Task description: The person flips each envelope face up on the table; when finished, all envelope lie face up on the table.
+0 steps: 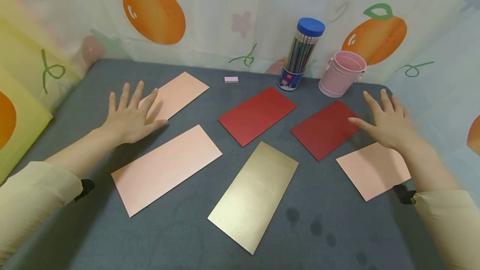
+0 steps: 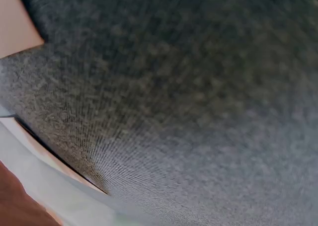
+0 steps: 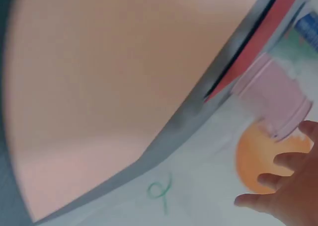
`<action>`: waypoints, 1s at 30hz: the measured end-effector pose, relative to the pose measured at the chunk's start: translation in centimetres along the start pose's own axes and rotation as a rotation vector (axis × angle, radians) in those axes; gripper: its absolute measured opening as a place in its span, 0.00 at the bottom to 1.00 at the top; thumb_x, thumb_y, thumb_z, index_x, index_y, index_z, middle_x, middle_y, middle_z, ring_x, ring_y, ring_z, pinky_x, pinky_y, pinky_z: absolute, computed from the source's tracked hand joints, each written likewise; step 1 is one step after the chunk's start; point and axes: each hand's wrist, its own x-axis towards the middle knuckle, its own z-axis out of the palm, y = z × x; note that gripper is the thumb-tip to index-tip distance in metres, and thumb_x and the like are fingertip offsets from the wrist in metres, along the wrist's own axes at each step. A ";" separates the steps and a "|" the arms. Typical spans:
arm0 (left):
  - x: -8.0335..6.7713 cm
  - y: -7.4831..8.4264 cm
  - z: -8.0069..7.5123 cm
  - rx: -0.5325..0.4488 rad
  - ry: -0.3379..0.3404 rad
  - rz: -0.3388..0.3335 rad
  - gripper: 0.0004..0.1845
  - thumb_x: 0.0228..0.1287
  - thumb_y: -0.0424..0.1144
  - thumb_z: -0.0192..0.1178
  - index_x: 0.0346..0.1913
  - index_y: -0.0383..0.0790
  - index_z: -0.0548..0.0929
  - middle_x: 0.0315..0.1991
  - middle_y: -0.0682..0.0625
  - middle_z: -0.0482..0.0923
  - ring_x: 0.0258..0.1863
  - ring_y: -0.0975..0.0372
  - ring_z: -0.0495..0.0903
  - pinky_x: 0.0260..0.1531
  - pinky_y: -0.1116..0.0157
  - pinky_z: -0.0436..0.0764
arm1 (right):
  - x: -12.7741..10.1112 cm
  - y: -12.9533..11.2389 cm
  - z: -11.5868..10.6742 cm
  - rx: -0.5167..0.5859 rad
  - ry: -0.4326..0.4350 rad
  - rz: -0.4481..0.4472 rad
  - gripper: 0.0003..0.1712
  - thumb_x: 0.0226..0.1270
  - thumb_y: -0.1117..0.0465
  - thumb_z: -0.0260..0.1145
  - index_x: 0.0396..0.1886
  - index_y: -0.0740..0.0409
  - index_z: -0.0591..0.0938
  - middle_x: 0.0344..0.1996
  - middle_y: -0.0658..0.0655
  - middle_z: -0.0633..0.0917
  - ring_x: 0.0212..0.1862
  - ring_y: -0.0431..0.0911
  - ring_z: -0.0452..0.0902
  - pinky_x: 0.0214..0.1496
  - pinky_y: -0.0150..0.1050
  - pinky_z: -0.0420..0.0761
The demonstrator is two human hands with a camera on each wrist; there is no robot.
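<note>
My left hand [image 1: 129, 113], fingers spread, hovers at the left and overlaps the back pink card [image 1: 183, 91] in the head view. Just in front of it lies a larger pink card [image 1: 166, 170]. My right hand [image 1: 391, 122] is also spread, at the right, with its thumb over the edge of a red card [image 1: 324, 130]. Beneath that wrist is a third pink card [image 1: 375, 172], partly covered by the forearm. Another red card [image 1: 256, 116] and a gold card [image 1: 255, 197] lie between the hands. Neither hand holds anything.
At the back of the grey table [image 1: 180, 241] stand a pink bucket [image 1: 342, 74] and a blue-lidded tube of pencils [image 1: 301, 53]. A small lilac block [image 1: 231, 79] lies left of them. A fruit-patterned curtain [image 1: 210, 20] hangs behind and at the sides.
</note>
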 end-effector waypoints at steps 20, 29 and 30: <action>0.6 -5.0 -3.0 -0.395 -0.108 -0.019 0.55 0.58 0.54 0.69 0.72 0.18 0.51 0.68 0.22 0.57 0.67 0.33 0.57 0.62 0.36 0.64 | 5.6 -13.5 1.3 0.067 0.141 -0.316 0.34 0.71 0.50 0.63 0.70 0.63 0.68 0.66 0.70 0.70 0.69 0.65 0.62 0.73 0.61 0.62; 0.2 -6.9 -2.3 -0.623 -0.259 -0.038 0.50 0.63 0.48 0.66 0.74 0.24 0.48 0.72 0.25 0.49 0.70 0.33 0.52 0.65 0.36 0.58 | 8.6 -19.8 2.3 0.217 0.038 -0.358 0.33 0.72 0.49 0.61 0.70 0.60 0.68 0.65 0.64 0.72 0.68 0.58 0.66 0.73 0.54 0.65; 0.1 -7.0 -2.3 -0.632 -0.267 -0.036 0.50 0.64 0.48 0.66 0.74 0.24 0.48 0.73 0.25 0.49 0.70 0.33 0.52 0.65 0.36 0.57 | 8.9 -20.5 2.4 0.236 0.028 -0.364 0.33 0.72 0.49 0.61 0.70 0.60 0.68 0.66 0.64 0.72 0.69 0.57 0.66 0.73 0.54 0.65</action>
